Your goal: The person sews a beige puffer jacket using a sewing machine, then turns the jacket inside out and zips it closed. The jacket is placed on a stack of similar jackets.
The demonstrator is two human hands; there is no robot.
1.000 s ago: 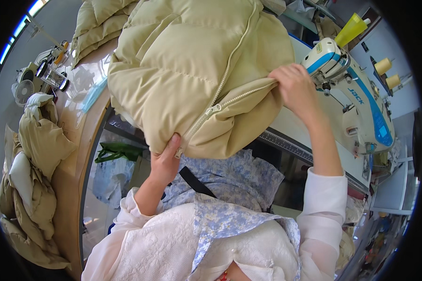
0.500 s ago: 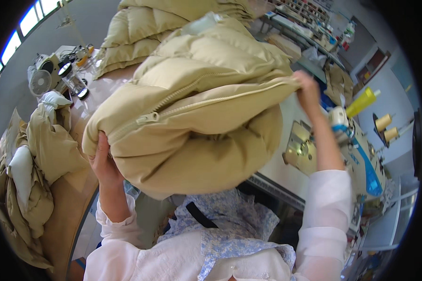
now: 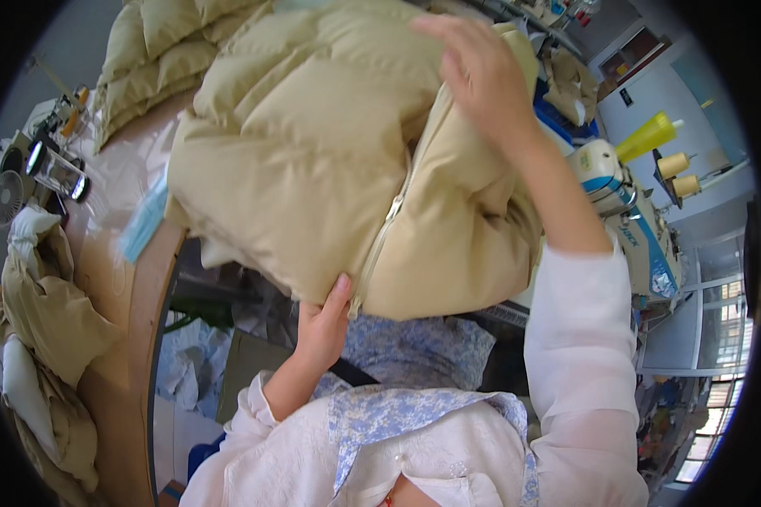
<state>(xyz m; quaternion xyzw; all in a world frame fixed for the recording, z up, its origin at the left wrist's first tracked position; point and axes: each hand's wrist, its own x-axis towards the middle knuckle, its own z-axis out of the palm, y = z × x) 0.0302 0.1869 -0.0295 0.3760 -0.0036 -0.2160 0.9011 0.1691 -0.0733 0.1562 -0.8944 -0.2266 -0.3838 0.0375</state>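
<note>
A puffy beige quilted jacket point(image 3: 304, 127) hangs in front of me above the table edge, filling the upper middle. Its pale zipper point(image 3: 394, 209) runs steeply up the front, the pull showing partway along. My left hand point(image 3: 320, 331) grips the jacket's lower edge beside the zipper's bottom end, thumb on the outer side and the other fingers mostly hidden beneath. Over the jacket's upper right part, my right hand point(image 3: 486, 89) is spread with its fingers stretched out, close to the zipper's upper end. Whether its palm touches the cloth is hard to tell.
More beige quilted pieces point(image 3: 165, 51) lie at the far left of the table point(image 3: 135, 317). Beige and white cloth point(image 3: 46, 296) is heaped along the left side, near a small fan point(image 3: 7, 198). A sewing machine point(image 3: 630, 194) with yellow thread cones point(image 3: 676, 173) stands on the right.
The jacket has turned, so its zipper now runs steeply instead of slanting across. My left hand has moved right along to the zipper's end. My right hand has let go of the edge it pinched.
</note>
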